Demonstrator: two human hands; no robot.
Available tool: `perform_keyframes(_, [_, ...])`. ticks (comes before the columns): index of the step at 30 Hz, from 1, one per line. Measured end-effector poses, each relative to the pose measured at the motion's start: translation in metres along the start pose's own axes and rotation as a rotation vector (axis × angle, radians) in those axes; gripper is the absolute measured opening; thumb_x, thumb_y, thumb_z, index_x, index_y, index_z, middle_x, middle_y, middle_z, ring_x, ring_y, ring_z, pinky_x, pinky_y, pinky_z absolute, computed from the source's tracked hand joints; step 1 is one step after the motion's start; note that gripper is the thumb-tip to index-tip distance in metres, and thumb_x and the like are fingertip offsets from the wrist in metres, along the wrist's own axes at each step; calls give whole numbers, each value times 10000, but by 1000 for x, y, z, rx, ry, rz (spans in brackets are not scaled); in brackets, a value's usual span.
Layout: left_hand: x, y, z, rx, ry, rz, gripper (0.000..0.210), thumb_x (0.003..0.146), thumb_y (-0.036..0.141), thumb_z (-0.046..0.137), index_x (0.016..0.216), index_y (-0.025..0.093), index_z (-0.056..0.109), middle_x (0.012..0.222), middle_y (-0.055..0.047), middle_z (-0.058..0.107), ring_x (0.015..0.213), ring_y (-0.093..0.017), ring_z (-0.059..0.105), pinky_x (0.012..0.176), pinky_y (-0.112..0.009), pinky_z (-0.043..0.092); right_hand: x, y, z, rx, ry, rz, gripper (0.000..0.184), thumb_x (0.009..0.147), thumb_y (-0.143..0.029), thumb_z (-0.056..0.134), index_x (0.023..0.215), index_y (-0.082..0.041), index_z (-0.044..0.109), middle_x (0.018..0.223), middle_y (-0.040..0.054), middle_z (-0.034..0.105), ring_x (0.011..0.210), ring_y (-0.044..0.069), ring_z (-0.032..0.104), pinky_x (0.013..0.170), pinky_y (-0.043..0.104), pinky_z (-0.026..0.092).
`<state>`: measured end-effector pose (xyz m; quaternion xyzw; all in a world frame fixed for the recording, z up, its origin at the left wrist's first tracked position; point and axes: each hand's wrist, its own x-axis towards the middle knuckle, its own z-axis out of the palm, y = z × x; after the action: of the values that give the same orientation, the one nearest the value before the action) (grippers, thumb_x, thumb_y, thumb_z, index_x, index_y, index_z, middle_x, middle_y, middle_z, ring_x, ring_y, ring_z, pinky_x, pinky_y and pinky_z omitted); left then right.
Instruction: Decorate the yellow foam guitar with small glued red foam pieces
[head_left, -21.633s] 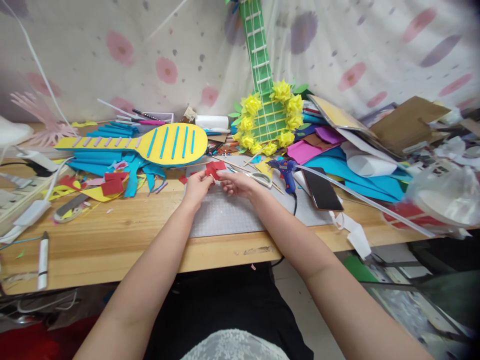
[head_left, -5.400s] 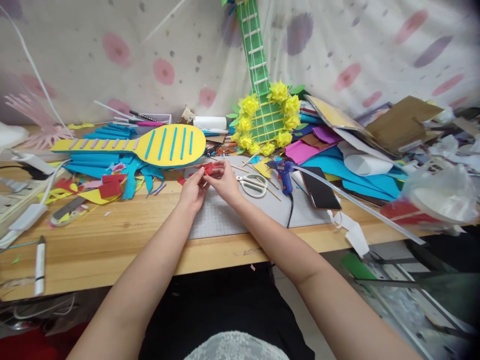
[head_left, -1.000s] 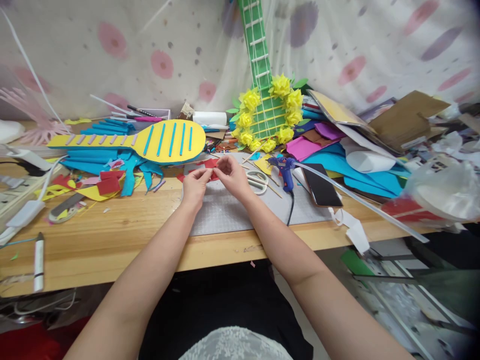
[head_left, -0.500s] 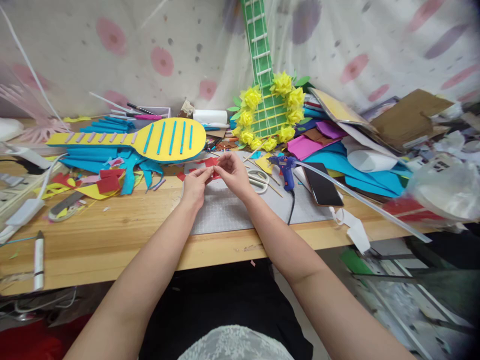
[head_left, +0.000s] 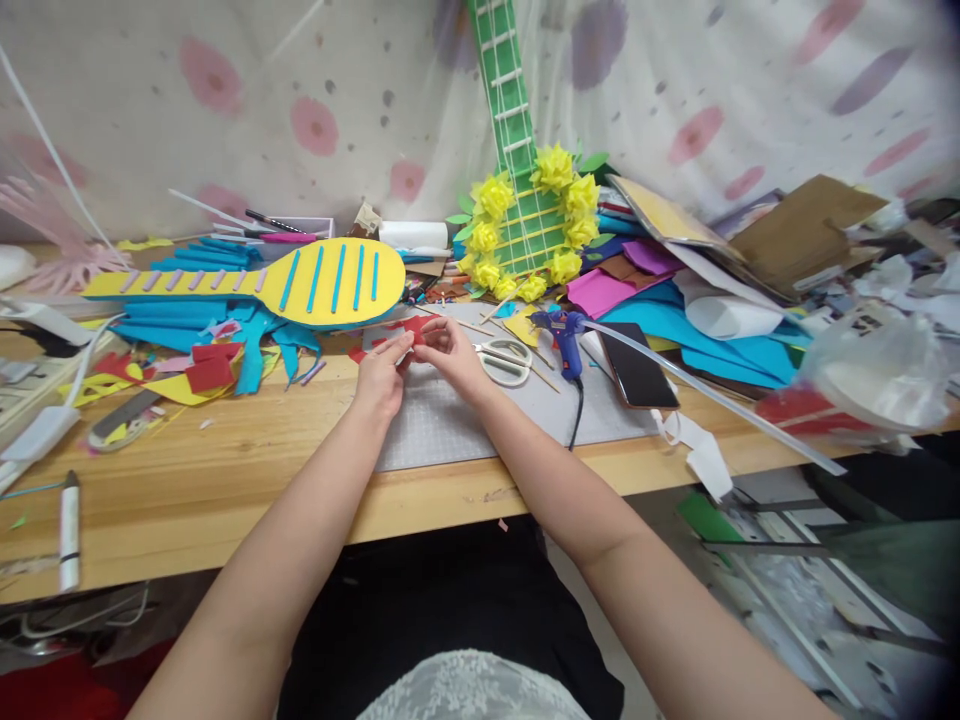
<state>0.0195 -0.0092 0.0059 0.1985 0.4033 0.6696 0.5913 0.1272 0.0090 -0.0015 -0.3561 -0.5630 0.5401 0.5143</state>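
My left hand (head_left: 384, 374) and my right hand (head_left: 451, 357) meet over a grey cutting mat (head_left: 435, 430). Between their fingertips they pinch a small piece of red paper (head_left: 417, 338), partly covered by the fingers. More red paper lies on the mat just behind the hands. Scissors (head_left: 507, 362) with pale handles rest close by on the right of my right hand. Further right is a blue glue gun (head_left: 565, 345), with a long clear glue stick (head_left: 712, 395) sticking out of its back.
A yellow paper guitar (head_left: 337, 285) lies on blue paper at the left. Behind the mat leans a green guitar (head_left: 519, 150) ringed with yellow paper flowers. A phone (head_left: 639, 365), stacked coloured paper (head_left: 739, 335) and a plastic-wrapped tub (head_left: 870, 370) fill the right. A marker (head_left: 69, 530) lies front left.
The red paper now shows more between my fingertips, and my right fingers are a little more spread. The whole view has shifted slightly; the other things have stayed in place.
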Motion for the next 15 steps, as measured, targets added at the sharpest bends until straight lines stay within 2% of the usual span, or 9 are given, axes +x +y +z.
perform_keyframes(4, [3, -1, -1, -11, 15, 12, 145, 500, 154, 780, 607, 141, 683, 666, -15, 661, 688, -102, 589, 733, -239, 433, -4, -2, 10, -148, 65, -79, 321, 625, -246, 646, 859, -219, 429, 728, -53, 536, 646, 86, 546, 662, 244, 475])
perform_keyframes(9, [2, -1, -1, -26, 21, 2, 157, 490, 135, 788, 601, 136, 677, 658, -12, 660, 667, -90, 588, 713, -222, 443, -7, -4, 13, -228, 156, -105, 260, 654, -214, 613, 843, -220, 435, 729, -50, 547, 653, 91, 551, 663, 244, 475])
perform_keyframes(15, [-1, -2, 1, 41, -39, -19, 202, 535, 267, 793, 635, 137, 675, 672, -28, 663, 675, -115, 607, 704, -252, 458, -3, -2, 6, -221, 172, -16, 256, 645, -220, 635, 809, -219, 438, 724, -49, 572, 695, 105, 591, 696, 264, 495])
